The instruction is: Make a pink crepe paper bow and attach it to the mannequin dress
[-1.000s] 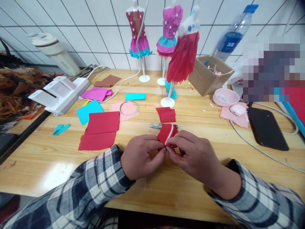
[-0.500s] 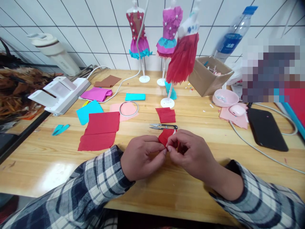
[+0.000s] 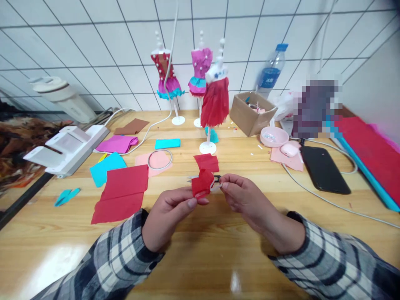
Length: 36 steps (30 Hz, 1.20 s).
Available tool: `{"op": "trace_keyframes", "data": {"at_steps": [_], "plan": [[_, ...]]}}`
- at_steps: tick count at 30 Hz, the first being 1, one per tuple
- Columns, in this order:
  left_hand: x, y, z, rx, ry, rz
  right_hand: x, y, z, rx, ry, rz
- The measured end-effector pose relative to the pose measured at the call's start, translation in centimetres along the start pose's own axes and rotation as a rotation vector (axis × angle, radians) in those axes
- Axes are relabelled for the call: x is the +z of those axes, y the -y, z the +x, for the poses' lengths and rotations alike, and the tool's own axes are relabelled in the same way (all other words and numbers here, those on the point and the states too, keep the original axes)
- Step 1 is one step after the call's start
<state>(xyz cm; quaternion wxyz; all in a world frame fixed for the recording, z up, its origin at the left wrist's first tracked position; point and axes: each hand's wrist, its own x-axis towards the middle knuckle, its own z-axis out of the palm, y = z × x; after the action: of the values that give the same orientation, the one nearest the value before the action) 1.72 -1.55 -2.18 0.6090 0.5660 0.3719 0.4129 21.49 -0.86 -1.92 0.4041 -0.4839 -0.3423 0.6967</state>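
Reference landmark: the red-skirted mannequin (image 3: 215, 102), standing upright on its white round base.

Nearest: two plaid sleeves (image 3: 131, 239) reach in over the wooden bench (image 3: 212, 258). Left hand (image 3: 170, 212), on the near side of the mannequin and to its left: thumb pressed against the fingers, hand nearly closed, gripping the lower edge of a red piece (image 3: 202, 184). Right hand (image 3: 246, 204), near side and to the right of the mannequin: thumb and forefinger pinched together on the end of a white strip (image 3: 215, 188), other fingers curled. The red piece sits between the hands, directly on the near side of the mannequin. The strip looks thin and blurred here; it seems to run up to the red piece, but contact is not certain.

Behind the red piece and partly covered by it: snips (image 3: 218, 178). Large red sheet (image 3: 121, 191), near side and left of the mannequin. Black phone (image 3: 325, 169), near side and right. Small folded red sheet (image 3: 206, 162), just in front of the mannequin's base.

Farther: pink bowl (image 3: 274, 143) and cardboard box (image 3: 248, 118), right of the mannequin; pink-topped mannequin (image 3: 200, 66) behind it, leftward; tiled wall (image 3: 125, 54) beyond.
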Motion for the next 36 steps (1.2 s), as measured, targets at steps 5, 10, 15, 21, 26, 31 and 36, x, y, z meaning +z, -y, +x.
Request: {"op": "trace_keyframes", "data": {"at_steps": [5,10,15,21,26,31,36], "plan": [[-0.7,-0.2,0.5,-0.121,-0.007,-0.363,-0.6,0.4,0.3,0.059,0.029,0.212],[-1.4,-1.5,0.9,-0.098,-0.022,-0.686,-1.2,0.5,0.7,0.094,0.013,0.275],[-2.7,-2.4,1.0,-0.078,-0.154,-0.916,-1.4,0.2,1.0,0.084,0.012,0.237],[-3.5,-2.9,1.0,-0.06,-0.253,-0.952,-1.3,-0.2,1.2,0.072,0.029,0.189],[-3.8,-3.1,1.0,0.0,-0.309,-0.941,-1.5,-0.3,1.5,0.06,-0.013,0.187],[-4.1,-3.3,0.9,0.019,-0.311,-0.951,-2.2,-0.6,2.2,0.024,-0.039,0.21],[-4.5,-3.5,0.6,0.029,-0.29,-1.022,-2.3,-0.3,2.0,-0.065,-0.128,0.2]]}}
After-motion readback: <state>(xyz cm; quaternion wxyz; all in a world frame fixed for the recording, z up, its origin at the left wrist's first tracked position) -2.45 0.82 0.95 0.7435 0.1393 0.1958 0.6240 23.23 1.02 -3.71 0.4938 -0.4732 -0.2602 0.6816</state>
